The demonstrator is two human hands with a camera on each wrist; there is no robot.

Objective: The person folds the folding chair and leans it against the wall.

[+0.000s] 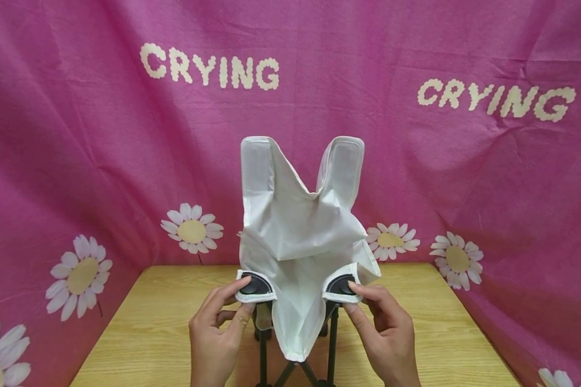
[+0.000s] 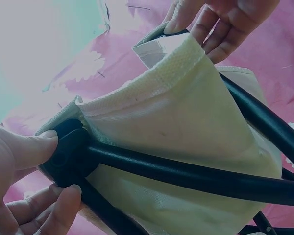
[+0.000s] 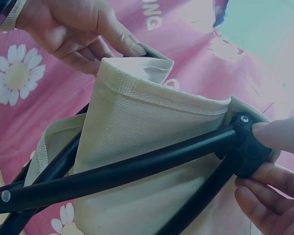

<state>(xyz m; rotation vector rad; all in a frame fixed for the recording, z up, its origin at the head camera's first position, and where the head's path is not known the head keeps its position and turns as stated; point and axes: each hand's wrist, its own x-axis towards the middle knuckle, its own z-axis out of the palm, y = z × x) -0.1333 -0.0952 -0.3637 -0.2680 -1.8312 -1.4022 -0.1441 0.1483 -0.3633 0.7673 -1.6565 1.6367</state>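
A small folding camping chair has a white fabric seat over black metal legs. My left hand pinches the near left corner, with a black corner patch under a fingertip. At the near right corner my right hand pinches the fabric beside a matching black patch. In the left wrist view, the left fingers and thumb hold the black joint where the tubes meet. The right wrist view shows a similar joint in the right fingers. Between the two corners the fabric sags.
The chair stands on a wooden table. Behind and beside it hangs a pink cloth with white lettering and daisies. Two tall fabric flaps rise at the far side of the chair.
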